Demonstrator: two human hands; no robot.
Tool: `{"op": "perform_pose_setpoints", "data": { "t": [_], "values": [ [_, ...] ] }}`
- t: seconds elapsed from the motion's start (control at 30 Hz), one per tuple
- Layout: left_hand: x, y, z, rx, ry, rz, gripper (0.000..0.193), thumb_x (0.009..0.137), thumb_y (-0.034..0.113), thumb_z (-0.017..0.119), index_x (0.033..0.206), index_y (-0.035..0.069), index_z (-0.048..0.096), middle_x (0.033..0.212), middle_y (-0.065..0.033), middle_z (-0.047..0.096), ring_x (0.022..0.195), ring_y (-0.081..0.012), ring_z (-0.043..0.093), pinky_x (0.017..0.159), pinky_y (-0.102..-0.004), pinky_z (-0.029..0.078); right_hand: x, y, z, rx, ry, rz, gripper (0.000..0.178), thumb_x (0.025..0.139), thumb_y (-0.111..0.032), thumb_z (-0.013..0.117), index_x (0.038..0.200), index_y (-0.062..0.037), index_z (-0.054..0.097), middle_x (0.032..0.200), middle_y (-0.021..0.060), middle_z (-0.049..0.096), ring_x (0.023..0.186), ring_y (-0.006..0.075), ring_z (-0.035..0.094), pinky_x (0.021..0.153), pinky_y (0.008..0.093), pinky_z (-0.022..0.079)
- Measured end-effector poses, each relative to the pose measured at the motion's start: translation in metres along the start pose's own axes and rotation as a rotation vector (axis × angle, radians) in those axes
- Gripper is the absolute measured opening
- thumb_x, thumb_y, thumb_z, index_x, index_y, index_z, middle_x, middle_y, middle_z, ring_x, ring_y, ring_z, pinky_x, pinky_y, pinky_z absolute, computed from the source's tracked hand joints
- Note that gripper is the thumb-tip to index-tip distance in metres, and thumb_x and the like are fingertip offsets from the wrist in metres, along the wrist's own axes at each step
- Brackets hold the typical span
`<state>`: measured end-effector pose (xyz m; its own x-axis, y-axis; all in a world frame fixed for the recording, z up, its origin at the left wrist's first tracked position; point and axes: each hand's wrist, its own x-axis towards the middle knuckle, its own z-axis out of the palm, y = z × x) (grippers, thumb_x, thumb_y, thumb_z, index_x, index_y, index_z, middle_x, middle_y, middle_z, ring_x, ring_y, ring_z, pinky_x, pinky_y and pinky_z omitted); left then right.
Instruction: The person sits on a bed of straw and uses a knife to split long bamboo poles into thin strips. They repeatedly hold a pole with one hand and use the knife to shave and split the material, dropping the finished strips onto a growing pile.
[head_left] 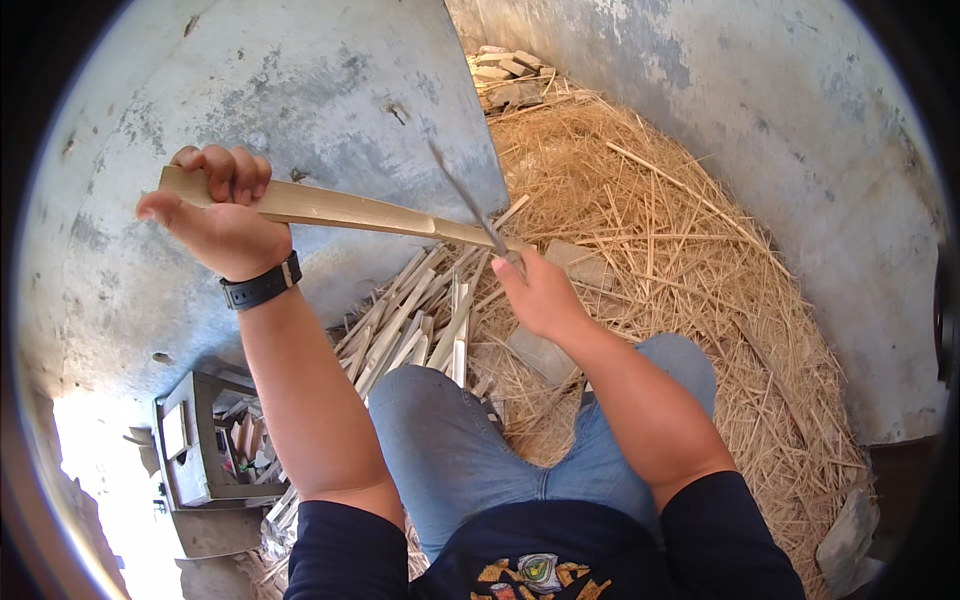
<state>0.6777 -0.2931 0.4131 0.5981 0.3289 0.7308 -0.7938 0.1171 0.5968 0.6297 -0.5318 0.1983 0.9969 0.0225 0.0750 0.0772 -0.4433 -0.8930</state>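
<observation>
My left hand (228, 218), with a black watch on its wrist, is closed around the upper left end of a long split bamboo piece (345, 208). Its fingers curl over the top edge and the thumb sticks out to the left. The bamboo slopes down to the right, showing a node partway along. My right hand (545, 295) grips a knife (462, 192), whose narrow dark blade points up and left and crosses the bamboo near its right end. The knife's handle is mostly hidden in my fist. Whether the edge touches the bamboo I cannot tell.
Several split bamboo pieces (405, 318) lie piled beyond my left knee. Straw-like shavings (690, 270) cover the floor ahead and right. Worn grey walls (330, 90) stand close by. A wooden frame box (200, 440) holding scraps is at left; bricks (510, 68) lie in the far corner.
</observation>
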Motion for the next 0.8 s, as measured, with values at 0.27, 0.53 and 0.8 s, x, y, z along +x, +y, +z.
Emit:
{"op": "perform_pose_setpoints", "data": {
  "t": [0.27, 0.53, 0.8],
  "values": [
    [0.005, -0.012, -0.037, -0.245, -0.188, -0.027, 0.071, 0.079, 0.086, 0.052, 0.092, 0.017, 0.062, 0.065, 0.0049, 0.038, 0.056, -0.0101, 0.035, 0.057, -0.0264, 0.03, -0.01, -0.011, 0.034, 0.058, -0.138, -0.132, 0.048, 0.1, -0.043, 0.053, 0.104, 0.0044, 0.056, 0.07, 0.0248, 0.064, 0.075, 0.0423, 0.067, 0.069, 0.051, 0.05],
    [-0.006, -0.002, -0.06, -0.279, -0.261, -0.037, 0.067, 0.081, 0.083, 0.054, 0.093, 0.017, 0.061, 0.067, 0.0043, 0.038, 0.057, -0.0104, 0.035, 0.057, -0.0271, 0.029, -0.014, -0.057, 0.012, 0.147, -0.103, -0.244, 0.044, 0.099, -0.041, 0.055, 0.102, 0.0028, 0.054, 0.072, 0.0242, 0.065, 0.072, 0.0437, 0.066, 0.065, 0.0505, 0.05],
    [-0.007, -0.001, -0.07, -0.347, -0.313, -0.049, 0.061, 0.083, 0.076, 0.059, 0.095, 0.016, 0.061, 0.068, 0.0037, 0.038, 0.058, -0.0111, 0.035, 0.059, -0.0274, 0.029, 0.0, 0.002, 0.034, -0.091, -0.115, -0.089, 0.045, 0.1, -0.043, 0.053, 0.105, 0.0021, 0.053, 0.074, 0.0222, 0.067, 0.072, 0.0435, 0.068, 0.067, 0.0515, 0.052]
  ]
}}
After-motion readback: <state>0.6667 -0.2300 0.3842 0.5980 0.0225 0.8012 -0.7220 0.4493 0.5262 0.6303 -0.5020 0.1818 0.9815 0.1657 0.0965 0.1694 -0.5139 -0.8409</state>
